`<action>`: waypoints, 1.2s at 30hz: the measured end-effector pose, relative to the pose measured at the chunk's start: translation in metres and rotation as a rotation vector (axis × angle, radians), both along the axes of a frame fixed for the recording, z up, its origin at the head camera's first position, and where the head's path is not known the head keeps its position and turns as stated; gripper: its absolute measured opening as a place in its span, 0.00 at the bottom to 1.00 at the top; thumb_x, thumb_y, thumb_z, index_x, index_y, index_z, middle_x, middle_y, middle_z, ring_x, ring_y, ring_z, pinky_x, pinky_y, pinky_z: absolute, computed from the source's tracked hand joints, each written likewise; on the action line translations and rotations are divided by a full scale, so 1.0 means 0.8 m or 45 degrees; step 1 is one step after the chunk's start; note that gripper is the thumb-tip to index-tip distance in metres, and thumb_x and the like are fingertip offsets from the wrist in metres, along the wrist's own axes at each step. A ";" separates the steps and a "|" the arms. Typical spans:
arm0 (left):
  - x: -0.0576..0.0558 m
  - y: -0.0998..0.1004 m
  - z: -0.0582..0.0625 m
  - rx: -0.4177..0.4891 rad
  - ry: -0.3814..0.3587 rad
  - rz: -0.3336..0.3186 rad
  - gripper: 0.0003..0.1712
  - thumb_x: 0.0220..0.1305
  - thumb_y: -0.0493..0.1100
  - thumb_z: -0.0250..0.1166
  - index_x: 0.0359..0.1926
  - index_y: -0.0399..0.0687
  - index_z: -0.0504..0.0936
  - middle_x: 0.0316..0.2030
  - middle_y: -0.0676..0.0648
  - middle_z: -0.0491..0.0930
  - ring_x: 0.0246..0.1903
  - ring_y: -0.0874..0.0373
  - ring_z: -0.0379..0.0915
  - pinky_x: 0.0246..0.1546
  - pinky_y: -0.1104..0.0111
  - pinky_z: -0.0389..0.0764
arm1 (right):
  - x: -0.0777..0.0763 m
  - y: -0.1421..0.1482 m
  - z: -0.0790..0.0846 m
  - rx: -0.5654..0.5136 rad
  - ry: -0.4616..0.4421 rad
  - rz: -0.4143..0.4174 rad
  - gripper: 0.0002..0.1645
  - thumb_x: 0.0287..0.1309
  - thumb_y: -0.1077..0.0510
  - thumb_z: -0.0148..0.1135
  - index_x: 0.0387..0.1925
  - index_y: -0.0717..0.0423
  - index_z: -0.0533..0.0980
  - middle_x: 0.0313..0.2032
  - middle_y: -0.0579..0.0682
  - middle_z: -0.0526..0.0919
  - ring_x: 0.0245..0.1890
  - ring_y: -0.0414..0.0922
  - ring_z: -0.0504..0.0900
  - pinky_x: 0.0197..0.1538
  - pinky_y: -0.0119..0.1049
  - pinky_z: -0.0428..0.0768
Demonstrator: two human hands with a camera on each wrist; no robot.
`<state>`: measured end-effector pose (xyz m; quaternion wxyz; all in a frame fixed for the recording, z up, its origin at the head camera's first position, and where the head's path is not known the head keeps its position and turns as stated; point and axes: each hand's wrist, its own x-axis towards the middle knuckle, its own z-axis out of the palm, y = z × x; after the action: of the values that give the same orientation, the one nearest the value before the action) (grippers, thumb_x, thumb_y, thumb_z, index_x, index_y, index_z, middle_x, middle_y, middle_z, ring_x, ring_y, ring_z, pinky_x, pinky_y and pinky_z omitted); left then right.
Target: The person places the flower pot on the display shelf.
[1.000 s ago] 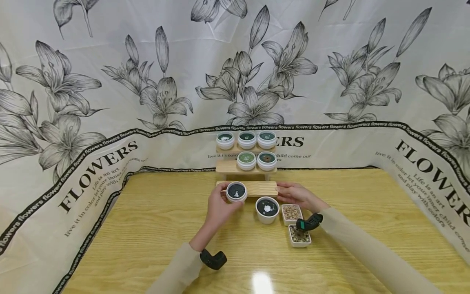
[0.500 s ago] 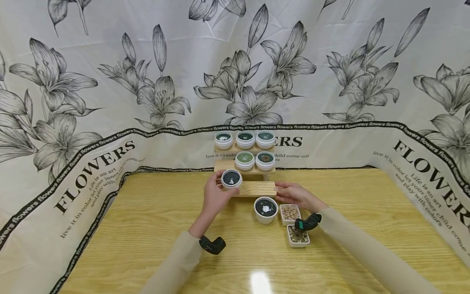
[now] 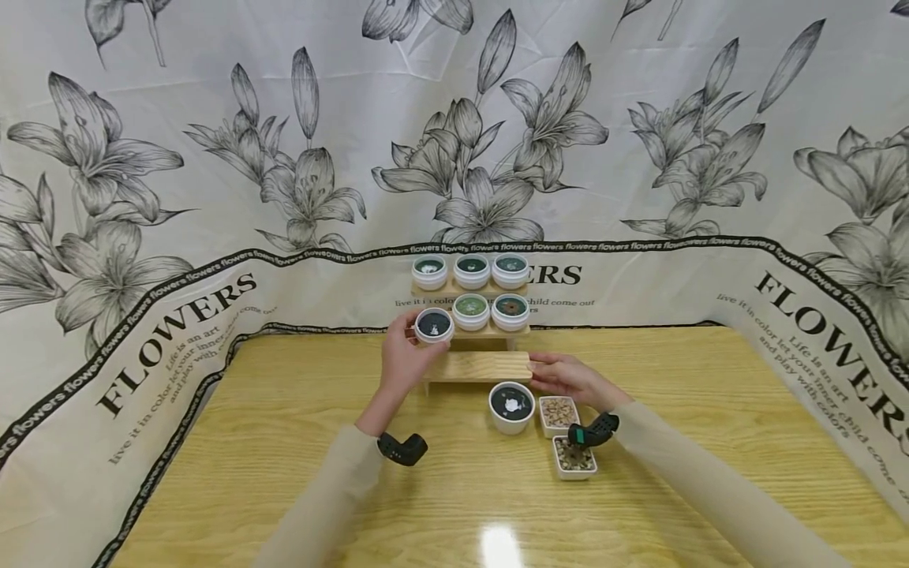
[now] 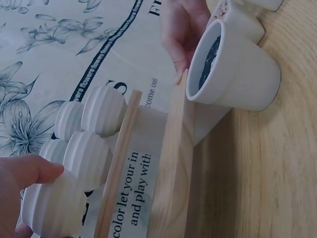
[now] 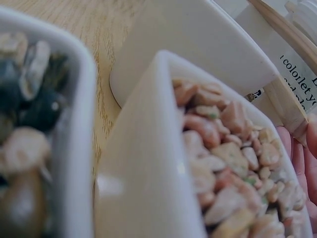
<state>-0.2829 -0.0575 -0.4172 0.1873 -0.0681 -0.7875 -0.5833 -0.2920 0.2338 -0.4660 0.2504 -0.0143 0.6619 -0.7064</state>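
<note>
My left hand [image 3: 401,364] grips a small round white pot [image 3: 434,325] with a dark top and a white mark, at the left end of the wooden display stand's middle step. In the left wrist view, my thumb presses the ribbed pot [image 4: 52,203] beside other pots; whether it bears on the step I cannot tell. My right hand [image 3: 570,379] pinches the right end of the stand's lowest step [image 3: 486,366], thumb above and fingers below in the right wrist view. Two pots, one green-topped [image 3: 471,312] and one brown-centred [image 3: 510,312], stand on the middle step.
Three green-topped pots [image 3: 472,270] line the top step. Before the stand are a larger white pot [image 3: 511,408], a square dish of pinkish pebbles [image 3: 559,416] and a square dish of darker pebbles [image 3: 574,457]. A flower-print cloth [image 3: 312,205] hangs behind the table.
My left hand has carried the dark-topped pot up and left, from in front of the lowest step to the middle step's left end. The right hand stays at the lowest step.
</note>
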 end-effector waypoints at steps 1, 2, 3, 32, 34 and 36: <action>-0.002 -0.001 0.002 0.002 0.005 0.002 0.35 0.40 0.34 0.76 0.54 0.36 0.76 0.48 0.39 0.77 0.41 0.50 0.73 0.43 0.65 0.79 | 0.000 0.000 0.000 0.004 0.003 0.005 0.39 0.70 0.62 0.48 0.72 0.70 0.42 0.44 0.43 0.80 0.40 0.33 0.82 0.51 0.26 0.81; -0.003 -0.002 0.003 0.002 0.008 0.006 0.35 0.40 0.35 0.76 0.54 0.36 0.76 0.47 0.39 0.77 0.40 0.51 0.73 0.42 0.65 0.79 | 0.000 0.000 0.000 0.006 0.000 0.002 0.38 0.70 0.62 0.48 0.72 0.70 0.42 0.44 0.43 0.80 0.40 0.33 0.82 0.51 0.26 0.81; -0.004 -0.003 0.005 0.005 0.009 0.006 0.36 0.39 0.35 0.76 0.54 0.36 0.76 0.47 0.38 0.77 0.40 0.51 0.73 0.42 0.65 0.78 | 0.000 -0.001 0.000 0.003 -0.010 -0.005 0.38 0.70 0.62 0.48 0.72 0.69 0.43 0.44 0.43 0.79 0.40 0.33 0.82 0.51 0.26 0.81; -0.035 -0.006 0.003 0.022 -0.087 -0.012 0.35 0.45 0.36 0.76 0.57 0.37 0.76 0.47 0.38 0.79 0.41 0.46 0.78 0.39 0.71 0.79 | -0.003 -0.003 0.001 0.034 -0.051 -0.042 0.39 0.69 0.61 0.50 0.73 0.69 0.44 0.40 0.42 0.80 0.38 0.33 0.82 0.47 0.25 0.82; -0.035 -0.006 0.002 0.063 -0.090 -0.016 0.35 0.45 0.36 0.76 0.57 0.36 0.75 0.48 0.37 0.79 0.43 0.46 0.79 0.42 0.68 0.82 | -0.003 -0.004 0.001 0.049 -0.056 -0.054 0.39 0.69 0.61 0.50 0.73 0.68 0.45 0.39 0.42 0.80 0.37 0.32 0.82 0.46 0.24 0.82; -0.034 -0.006 0.001 0.092 -0.090 -0.014 0.36 0.46 0.36 0.76 0.58 0.35 0.74 0.50 0.37 0.79 0.45 0.46 0.79 0.45 0.65 0.83 | -0.004 -0.004 0.001 0.055 -0.057 -0.063 0.39 0.69 0.61 0.50 0.72 0.68 0.46 0.38 0.42 0.80 0.36 0.33 0.82 0.46 0.24 0.82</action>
<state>-0.3103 -0.0625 -0.4165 0.1583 -0.0449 -0.7718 -0.6143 -0.2950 0.2306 -0.4651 0.2480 0.0234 0.6713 -0.6981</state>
